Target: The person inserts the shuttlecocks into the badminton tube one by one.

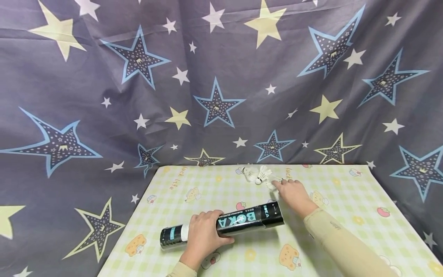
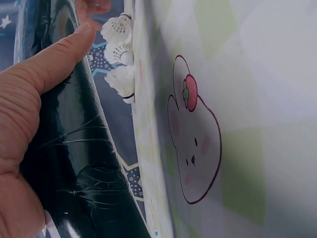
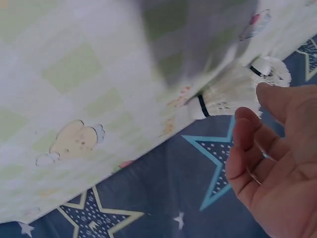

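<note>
My left hand grips a black shuttlecock tube with BOKA lettering around its middle. The tube slants across the front of the table, its right end farther away. In the left wrist view, the thumb lies along the tube's glossy side. Three white feather shuttlecocks lie in a row by the table's far edge. At the rightmost one is my right hand, arm stretched forward. The right wrist view shows its thumb and forefinger parted beside the feather skirt of a shuttlecock with a black band; the other fingers bend loosely.
A pale green checked cloth with cartoon prints covers the table. Behind it hangs a dark grey curtain patterned with stars, right along the far edge.
</note>
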A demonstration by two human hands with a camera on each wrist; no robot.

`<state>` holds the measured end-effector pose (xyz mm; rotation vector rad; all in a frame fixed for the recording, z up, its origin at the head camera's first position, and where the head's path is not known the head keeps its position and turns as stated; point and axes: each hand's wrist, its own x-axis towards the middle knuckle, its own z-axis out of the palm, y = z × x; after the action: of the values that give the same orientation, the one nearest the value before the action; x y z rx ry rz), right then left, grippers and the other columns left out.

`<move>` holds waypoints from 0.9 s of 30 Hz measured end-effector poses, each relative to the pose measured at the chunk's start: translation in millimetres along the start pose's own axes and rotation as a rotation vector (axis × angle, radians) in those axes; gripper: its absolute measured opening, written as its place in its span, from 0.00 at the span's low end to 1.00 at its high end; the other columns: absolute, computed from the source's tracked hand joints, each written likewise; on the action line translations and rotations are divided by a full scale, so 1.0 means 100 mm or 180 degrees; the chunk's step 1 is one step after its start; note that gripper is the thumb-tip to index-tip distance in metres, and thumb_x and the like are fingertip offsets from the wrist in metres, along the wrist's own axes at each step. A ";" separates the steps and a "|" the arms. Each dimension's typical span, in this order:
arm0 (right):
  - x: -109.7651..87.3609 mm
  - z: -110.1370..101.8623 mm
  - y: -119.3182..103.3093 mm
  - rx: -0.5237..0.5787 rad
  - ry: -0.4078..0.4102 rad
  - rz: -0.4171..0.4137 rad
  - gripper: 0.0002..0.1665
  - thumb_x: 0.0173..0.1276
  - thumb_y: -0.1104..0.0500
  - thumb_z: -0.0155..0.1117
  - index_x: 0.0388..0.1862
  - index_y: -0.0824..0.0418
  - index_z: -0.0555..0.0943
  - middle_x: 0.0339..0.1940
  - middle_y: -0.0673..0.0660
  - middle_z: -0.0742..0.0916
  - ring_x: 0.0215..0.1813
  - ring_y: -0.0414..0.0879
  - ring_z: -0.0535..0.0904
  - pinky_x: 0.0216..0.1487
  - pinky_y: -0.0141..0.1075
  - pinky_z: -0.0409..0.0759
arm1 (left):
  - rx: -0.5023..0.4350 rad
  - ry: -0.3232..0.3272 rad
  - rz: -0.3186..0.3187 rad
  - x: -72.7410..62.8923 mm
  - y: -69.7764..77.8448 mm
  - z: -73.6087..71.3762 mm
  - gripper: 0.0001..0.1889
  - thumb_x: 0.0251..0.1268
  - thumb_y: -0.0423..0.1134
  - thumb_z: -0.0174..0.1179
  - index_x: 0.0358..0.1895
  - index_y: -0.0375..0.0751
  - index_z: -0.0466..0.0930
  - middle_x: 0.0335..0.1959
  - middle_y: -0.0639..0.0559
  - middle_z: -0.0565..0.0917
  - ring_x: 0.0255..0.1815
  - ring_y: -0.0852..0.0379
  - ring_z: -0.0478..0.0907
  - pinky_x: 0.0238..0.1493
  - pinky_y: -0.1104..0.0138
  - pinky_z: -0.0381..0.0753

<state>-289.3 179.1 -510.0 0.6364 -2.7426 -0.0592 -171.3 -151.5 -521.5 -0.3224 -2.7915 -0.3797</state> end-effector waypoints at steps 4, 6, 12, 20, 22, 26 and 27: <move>0.04 0.08 0.06 0.0193 -0.0132 0.0223 0.22 0.68 0.70 0.65 0.60 0.58 0.83 0.47 0.64 0.92 0.45 0.62 0.89 0.47 0.54 0.88 | -0.0017 0.0004 0.0017 -0.01 0.02 0.01 0.44 0.26 0.69 0.87 0.54 0.57 0.85 0.42 0.57 0.91 0.40 0.54 0.83 0.47 0.53 0.76; 0.03 0.11 0.08 0.0387 -0.0062 0.0319 0.21 0.69 0.67 0.69 0.61 0.58 0.84 0.47 0.64 0.91 0.46 0.63 0.89 0.46 0.55 0.88 | -0.0016 -0.0005 0.0024 -0.01 0.03 0.02 0.44 0.26 0.69 0.87 0.54 0.57 0.85 0.42 0.57 0.91 0.41 0.54 0.83 0.47 0.53 0.76; 0.03 0.19 0.08 0.0722 0.0047 0.0375 0.23 0.69 0.64 0.69 0.64 0.60 0.84 0.58 0.71 0.87 0.53 0.67 0.88 0.50 0.59 0.88 | 0.0009 -0.0026 -0.0009 -0.01 0.01 0.02 0.44 0.26 0.70 0.87 0.54 0.57 0.86 0.42 0.57 0.91 0.41 0.55 0.83 0.47 0.53 0.76; 0.02 0.16 0.16 0.1360 -0.0186 0.0911 0.32 0.67 0.69 0.62 0.71 0.74 0.76 0.70 0.76 0.80 0.64 0.72 0.82 0.66 0.63 0.81 | 0.0035 -0.0040 -0.0002 0.00 0.00 0.02 0.44 0.26 0.70 0.87 0.54 0.57 0.86 0.42 0.57 0.91 0.40 0.55 0.83 0.47 0.54 0.76; -0.02 0.12 0.22 0.1665 -0.0081 0.1049 0.31 0.65 0.70 0.64 0.69 0.72 0.79 0.62 0.74 0.85 0.56 0.67 0.86 0.60 0.60 0.84 | 0.0050 -0.0041 -0.0008 0.00 0.00 0.02 0.44 0.26 0.70 0.86 0.55 0.57 0.86 0.42 0.57 0.91 0.40 0.55 0.83 0.47 0.54 0.76; -0.14 0.04 0.33 0.2124 0.0140 0.1269 0.18 0.70 0.65 0.69 0.58 0.67 0.88 0.45 0.63 0.93 0.41 0.51 0.88 0.47 0.48 0.86 | 0.0082 -0.0051 -0.0015 0.02 0.02 0.03 0.45 0.26 0.71 0.86 0.55 0.56 0.86 0.41 0.57 0.91 0.40 0.54 0.83 0.48 0.53 0.77; -0.17 0.03 0.36 0.2217 0.0169 0.1321 0.15 0.72 0.62 0.71 0.54 0.65 0.89 0.41 0.61 0.94 0.40 0.50 0.88 0.45 0.45 0.86 | 0.0082 -0.0058 -0.0018 0.02 0.02 0.04 0.45 0.26 0.71 0.86 0.55 0.56 0.86 0.41 0.57 0.91 0.40 0.54 0.83 0.48 0.53 0.77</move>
<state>-290.8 218.7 -513.8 0.1959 -2.7475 1.0182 -173.8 -148.2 -523.6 -0.3139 -2.8130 -0.3436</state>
